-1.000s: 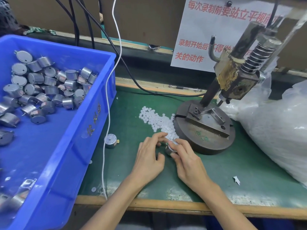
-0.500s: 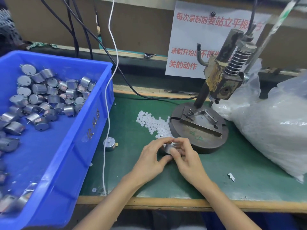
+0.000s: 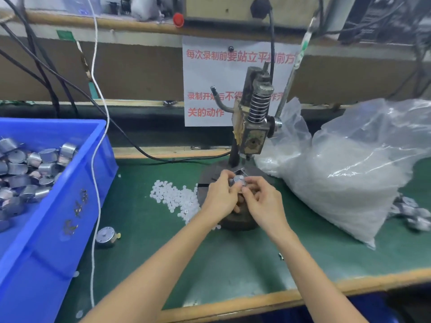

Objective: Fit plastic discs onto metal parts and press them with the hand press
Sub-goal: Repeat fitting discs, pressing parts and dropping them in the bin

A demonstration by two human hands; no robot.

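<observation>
Left hand [image 3: 221, 194] and right hand [image 3: 263, 201] are meeting in front of the press [image 3: 253, 134] column, above its base. Both grips are clamping on one metal part [image 3: 238, 179], fingertips pinching its rim. Discs [image 3: 175, 198] are lying heaped on the green surface [image 3: 233, 257], just left of the press. Bin [image 3: 77, 206] of parts is sitting further left; bag [image 3: 349, 183] is slumping right of the press.

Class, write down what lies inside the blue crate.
Silver metal parts, heaped in the blue crate. Anything beneath the heap is covered; its left part is out of frame.
</observation>
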